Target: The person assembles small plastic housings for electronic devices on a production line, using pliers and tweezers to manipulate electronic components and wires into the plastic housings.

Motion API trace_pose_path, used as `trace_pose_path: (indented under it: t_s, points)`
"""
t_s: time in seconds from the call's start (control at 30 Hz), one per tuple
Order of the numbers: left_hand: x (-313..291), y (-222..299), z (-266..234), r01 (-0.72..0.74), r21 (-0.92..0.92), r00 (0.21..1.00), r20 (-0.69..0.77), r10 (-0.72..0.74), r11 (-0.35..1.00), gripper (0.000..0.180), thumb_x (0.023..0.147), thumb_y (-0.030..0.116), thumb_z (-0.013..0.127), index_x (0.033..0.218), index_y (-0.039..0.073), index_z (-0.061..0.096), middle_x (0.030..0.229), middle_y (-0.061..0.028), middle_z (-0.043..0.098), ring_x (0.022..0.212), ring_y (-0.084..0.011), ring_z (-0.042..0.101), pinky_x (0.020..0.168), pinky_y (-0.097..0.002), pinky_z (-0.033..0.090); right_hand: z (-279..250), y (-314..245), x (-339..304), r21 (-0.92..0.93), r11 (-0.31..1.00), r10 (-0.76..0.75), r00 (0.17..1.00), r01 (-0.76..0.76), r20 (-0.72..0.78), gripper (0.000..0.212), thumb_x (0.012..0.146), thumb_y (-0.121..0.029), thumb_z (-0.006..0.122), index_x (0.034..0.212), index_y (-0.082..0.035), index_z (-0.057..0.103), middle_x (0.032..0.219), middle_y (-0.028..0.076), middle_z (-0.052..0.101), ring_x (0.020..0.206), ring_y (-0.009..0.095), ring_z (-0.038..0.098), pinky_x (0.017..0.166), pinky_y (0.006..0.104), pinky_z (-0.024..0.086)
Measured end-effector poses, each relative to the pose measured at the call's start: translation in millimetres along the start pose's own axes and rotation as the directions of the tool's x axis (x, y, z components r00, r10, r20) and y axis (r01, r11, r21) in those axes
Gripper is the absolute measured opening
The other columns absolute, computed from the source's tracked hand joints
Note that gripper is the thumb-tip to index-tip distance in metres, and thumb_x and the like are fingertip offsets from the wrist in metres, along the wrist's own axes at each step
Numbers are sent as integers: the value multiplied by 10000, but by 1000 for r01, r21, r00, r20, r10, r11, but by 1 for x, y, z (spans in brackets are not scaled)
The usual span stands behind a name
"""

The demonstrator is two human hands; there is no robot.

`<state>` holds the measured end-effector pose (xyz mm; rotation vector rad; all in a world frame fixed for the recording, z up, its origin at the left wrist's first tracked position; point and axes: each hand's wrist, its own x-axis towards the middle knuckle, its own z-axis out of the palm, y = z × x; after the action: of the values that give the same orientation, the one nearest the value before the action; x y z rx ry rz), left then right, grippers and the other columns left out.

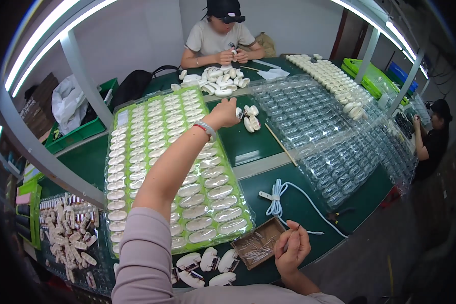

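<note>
My left hand (225, 114) reaches across the table with its fingers closed on a small white piece (238, 113), mostly hidden by the fingers. Just beyond it lie a few white oval housings (252, 124) with dark parts on them. Low at the right, my right hand (292, 249) is closed beside a small brown box (236, 245) of thin metal pins (259, 247). Something small and dark shows at its fingertips, too small to name. Under my left forearm spreads a lime-green tray (250, 229) with rows of white oval shells (202, 223).
Opened white housings (210, 259) lie near my body, and a pile of small white parts (68, 238) at left. Clear blister trays (309, 111), a wooden stick (281, 144) and a coiled white cable (274, 202) are right. A co-worker (220, 38) sits opposite, behind white shells (220, 80).
</note>
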<state>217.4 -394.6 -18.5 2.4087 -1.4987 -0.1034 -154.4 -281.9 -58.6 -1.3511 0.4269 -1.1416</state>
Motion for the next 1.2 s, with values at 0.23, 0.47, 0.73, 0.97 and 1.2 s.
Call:
trace_pose_path:
  t_s: [0.23, 0.47, 0.73, 0.97, 1.2]
  points:
    - [61, -1, 64, 149, -103, 988, -17, -152, 983, 426, 751, 142, 613, 1113, -20, 458, 1144, -264, 485, 1064, -399, 498, 882, -421, 437, 5, -4, -1, -25, 995, 98, 994, -99, -45, 279, 920, -142, 405, 1044, 74, 530, 546, -3, 485, 406, 26, 374, 391, 170, 278]
    - [-2, 42, -35, 135, -591, 989, 125, -75, 795, 276, 764, 179, 659, 952, 7, 553, 892, -141, 612, 855, -229, 605, 723, -335, 478, -3, -9, -1, -13, 996, 87, 993, -86, 77, 274, 919, -127, 410, 1060, 76, 530, 550, 1, 494, 419, 31, 376, 398, 176, 279]
    - [-222, 62, -100, 334, -940, 941, 337, -40, -68, 256, 831, 100, 586, 1043, 25, 462, 890, -91, 587, 852, -196, 627, 737, -298, 538, 2, -11, -1, -44, 995, 92, 983, -86, 158, 342, 924, -103, 379, 1221, 61, 426, 559, 4, 487, 413, 17, 331, 392, 160, 262]
    - [-362, 67, -47, 141, -727, 912, 359, -198, -672, 394, 937, 389, 371, 1179, 81, 422, 1001, -116, 543, 886, -183, 548, 655, -302, 463, 28, -39, -20, -6, 998, 59, 794, -70, 605, 378, 900, -34, 413, 1257, 86, 381, 601, 75, 552, 457, 59, 437, 416, 163, 337]
    - [-375, 90, -6, -134, -566, 963, 121, -243, -813, 304, 963, 303, 320, 1161, 119, 460, 1264, -152, 431, 1171, -249, 437, 1029, -465, 311, 63, -40, -27, -228, 963, 50, 740, 142, 671, 513, 771, -99, 688, 1201, 70, 466, 596, 45, 538, 474, 58, 460, 424, 181, 380]
